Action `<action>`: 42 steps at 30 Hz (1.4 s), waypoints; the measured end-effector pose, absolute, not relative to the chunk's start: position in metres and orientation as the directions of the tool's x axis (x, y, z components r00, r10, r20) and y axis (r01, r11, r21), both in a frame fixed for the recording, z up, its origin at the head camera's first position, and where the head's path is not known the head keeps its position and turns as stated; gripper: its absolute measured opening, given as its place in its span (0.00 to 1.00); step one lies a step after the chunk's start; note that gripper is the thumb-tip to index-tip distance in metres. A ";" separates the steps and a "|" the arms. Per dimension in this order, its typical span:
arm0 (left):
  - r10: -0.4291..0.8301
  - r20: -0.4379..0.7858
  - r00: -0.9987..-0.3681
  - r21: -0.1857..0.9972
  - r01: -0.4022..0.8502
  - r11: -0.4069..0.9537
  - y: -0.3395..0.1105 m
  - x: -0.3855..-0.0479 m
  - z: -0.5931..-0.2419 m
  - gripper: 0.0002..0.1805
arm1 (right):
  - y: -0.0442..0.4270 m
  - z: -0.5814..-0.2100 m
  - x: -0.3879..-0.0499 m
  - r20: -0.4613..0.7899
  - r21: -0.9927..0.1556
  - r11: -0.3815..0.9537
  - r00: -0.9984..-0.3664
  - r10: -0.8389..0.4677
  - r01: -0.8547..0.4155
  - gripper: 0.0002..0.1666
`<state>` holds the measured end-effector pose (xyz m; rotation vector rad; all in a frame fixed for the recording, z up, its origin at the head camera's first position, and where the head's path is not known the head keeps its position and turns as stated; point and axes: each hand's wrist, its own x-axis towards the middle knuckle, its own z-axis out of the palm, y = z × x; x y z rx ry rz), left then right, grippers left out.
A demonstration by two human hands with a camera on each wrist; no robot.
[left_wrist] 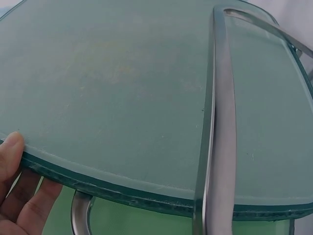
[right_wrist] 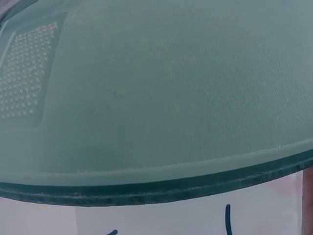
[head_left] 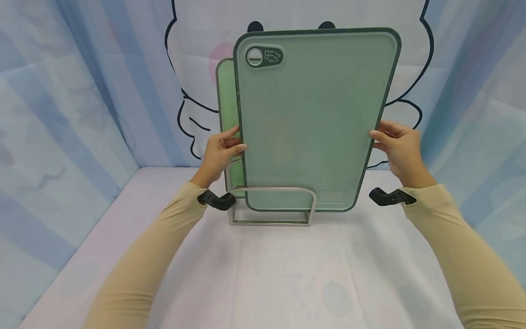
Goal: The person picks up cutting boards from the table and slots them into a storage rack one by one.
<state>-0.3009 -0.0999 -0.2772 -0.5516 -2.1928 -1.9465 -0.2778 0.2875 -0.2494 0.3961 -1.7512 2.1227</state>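
Note:
A large dark-rimmed green cutting board (head_left: 316, 119) stands upright, slightly tilted, with a round hole at its upper left corner. My left hand (head_left: 217, 154) pinches its left edge, thumb in front and fingers behind. At the right edge my right hand (head_left: 402, 148) grips it the same way. The board's lower left part sits behind the front bar of a metal rack (head_left: 274, 189); its lower right extends past the rack. A lighter green board (head_left: 227, 98) stands behind, mostly hidden. In the right wrist view, a studded grating patch (right_wrist: 27, 71) shows on the large board.
The rack stands on a table with a pale cloth (head_left: 287, 278). A printed curtain (head_left: 193, 27) hangs behind, and blue-striped curtains (head_left: 53, 114) flank the left and right sides. Black straps (head_left: 216, 200) circle both wrists.

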 end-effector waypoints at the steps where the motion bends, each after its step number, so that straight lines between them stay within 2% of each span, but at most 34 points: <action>1: 0.166 0.355 -0.920 0.925 0.372 0.083 -0.101 -0.301 -0.277 0.33 | 0.286 -0.250 -0.278 0.434 -0.880 -0.168 -0.896 0.097 -0.444 0.12; 20: 0.158 0.393 -0.906 0.905 0.411 0.106 -0.128 -0.296 -0.285 0.33 | 0.262 -0.256 -0.286 0.416 -0.901 -0.100 -0.907 0.070 -0.421 0.12; 26: 0.150 0.417 -0.896 0.894 0.435 0.111 -0.135 -0.298 -0.285 0.32 | 0.254 -0.259 -0.293 0.411 -0.901 -0.121 -0.909 0.065 -0.416 0.11; 35: 0.102 0.377 -0.921 0.907 0.389 0.160 -0.136 -0.296 -0.287 0.33 | 0.253 -0.267 -0.308 0.393 -0.911 -0.123 -0.919 0.035 -0.394 0.09; 42: 0.078 0.413 -0.907 0.891 0.420 0.171 -0.133 -0.298 -0.284 0.33 | 0.256 -0.267 -0.324 0.421 -0.898 -0.139 -0.907 0.009 -0.418 0.10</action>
